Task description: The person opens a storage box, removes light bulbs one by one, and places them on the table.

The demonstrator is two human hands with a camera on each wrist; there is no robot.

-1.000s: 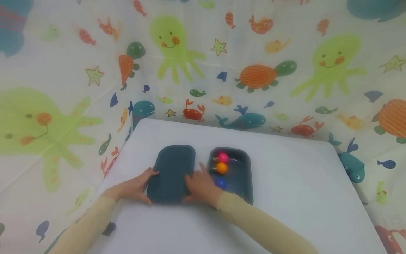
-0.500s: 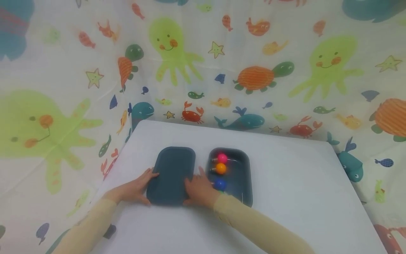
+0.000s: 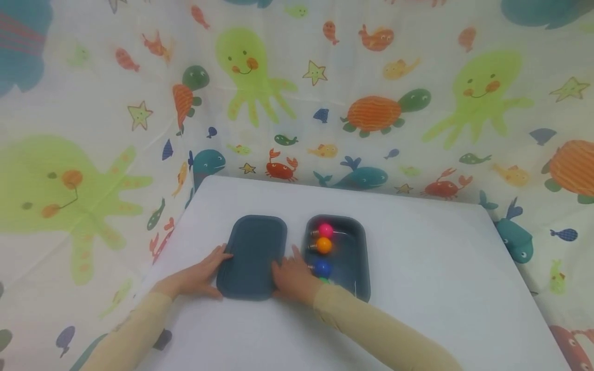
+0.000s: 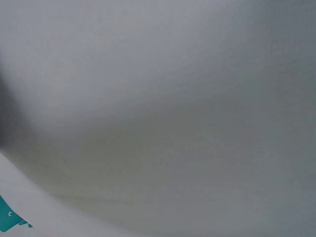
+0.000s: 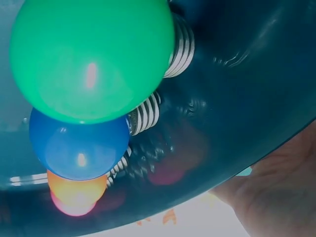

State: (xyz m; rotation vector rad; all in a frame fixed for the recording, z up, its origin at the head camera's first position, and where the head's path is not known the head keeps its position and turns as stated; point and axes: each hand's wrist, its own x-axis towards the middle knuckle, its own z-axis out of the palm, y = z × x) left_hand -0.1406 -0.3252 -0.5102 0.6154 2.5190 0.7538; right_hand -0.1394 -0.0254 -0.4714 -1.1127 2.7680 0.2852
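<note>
Your left hand [image 3: 198, 275] and right hand [image 3: 297, 278], fingers spread, touch the flat tray [image 3: 252, 250]; deep tray [image 3: 348, 260] (four bulbs [image 3: 324, 246]) alongside.

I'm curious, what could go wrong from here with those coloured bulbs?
First, the right sleeve reaches across the near end of the bulb tray, so a careless move might nudge it or the green bulb. Second, the bulbs are round and seem loose; a jolt could roll the pink bulb and orange bulb, lying side by side, into each other. Third, the right hand sits between the bulb tray and the flat dark piece, so a slip might push either.
</note>
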